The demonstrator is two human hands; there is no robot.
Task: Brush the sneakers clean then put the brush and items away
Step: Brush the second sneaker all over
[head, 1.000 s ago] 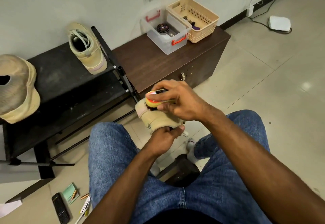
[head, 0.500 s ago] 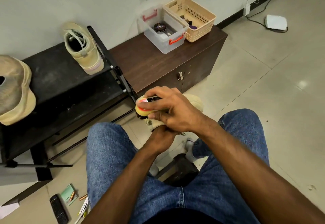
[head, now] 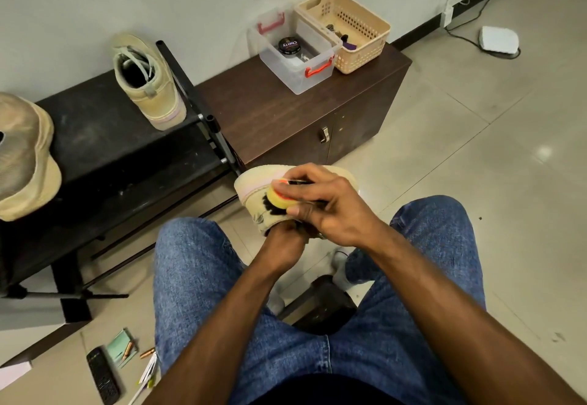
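A beige sneaker is held up above my knees, its sole turned away from me. My left hand is pushed inside its opening, so its fingers are hidden. My right hand grips a yellow and orange brush with dark bristles pressed against the sneaker's side. The second beige sneaker stands on the black shoe rack by the wall.
A clear box with red handles holding a polish tin and a beige basket sit on a brown cabinet. A cap lies at the rack's left end. A remote and small items lie on the floor.
The sneaker has been turned in my left hand, so its side and sole now show. My right hand has moved the brush across it.
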